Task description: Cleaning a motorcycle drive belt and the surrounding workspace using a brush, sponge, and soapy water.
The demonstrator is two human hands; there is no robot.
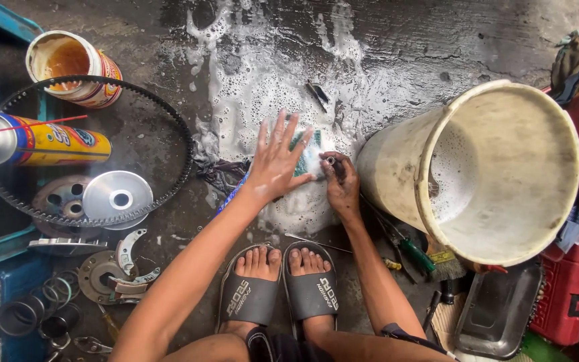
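Squatting on a wet concrete floor (437, 40) here, mid-scrub by the look of it. Left hand (277, 157) is spread wide, fingers splayed, pressing flat on a green sponge (307, 153) sitting in the soapy puddle. Right hand (340, 182) is closed around a small metal part (330, 161), held right against the sponge's right edge, so the two hands are nearly touching. I'd say the washing is underway but not finished: foam (256, 74) all over the floor, nothing rinsed yet. Plenty still sits dry off to the left, like the belt (183, 144), a shiny pulley disc (118, 199) and a spray can (41, 139). Tipped white bucket (504, 167) lies just right of the hands
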